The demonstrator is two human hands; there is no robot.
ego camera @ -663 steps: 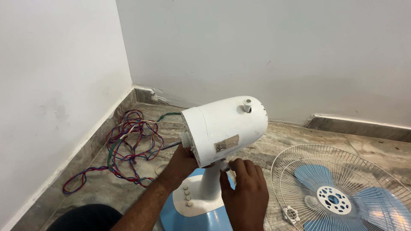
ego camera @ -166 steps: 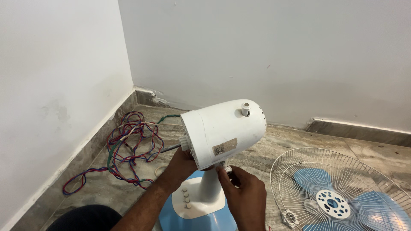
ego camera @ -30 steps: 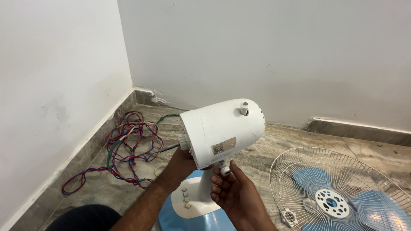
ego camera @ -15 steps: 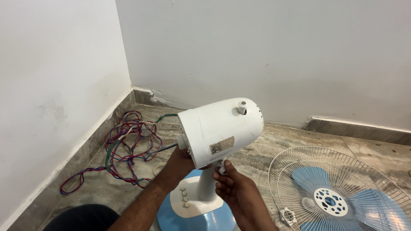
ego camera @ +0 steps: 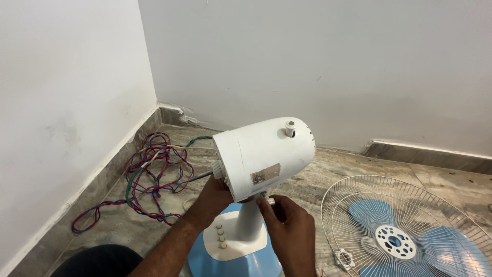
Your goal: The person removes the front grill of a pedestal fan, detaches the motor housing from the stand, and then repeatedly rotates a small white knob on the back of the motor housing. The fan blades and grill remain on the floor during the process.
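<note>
Sat on a marble floor (ego camera: 359, 169) in the corner of a white-walled room, with a table fan in pieces. Already off — the wire guard (ego camera: 410, 231), laid flat on the floor towards the right edge, with the blue blades (ego camera: 379, 215) resting inside it. Left bare on the stand: the white motor housing (ego camera: 264, 154), tilted, its steel shaft (ego camera: 202, 176) pointing left and the little oscillation knob (ego camera: 290, 127) sticking up on top.

Left hand (ego camera: 215, 197) cupped under the front of the housing, fingers curled up against it and bracing it from below. Right hand (ego camera: 287, 225) brought up beneath the housing where it met the white neck (ego camera: 248, 220), thumb and fingertips pinched shut on a small white tilt knob (ego camera: 267, 197) at the joint. Could not tell from the view whether that knob was loose or tight.

So, judged from the lie of things: guard and blades done, housing not yet off the neck, the joint fastener in hand. Base (ego camera: 225, 256) — blue with a white panel and a row of round buttons (ego camera: 220, 237) — stood upright just in front of the knees.

A tangle of red, blue and green wires (ego camera: 148, 174) lay well apart, along the skirting at the floor's left edge.
</note>
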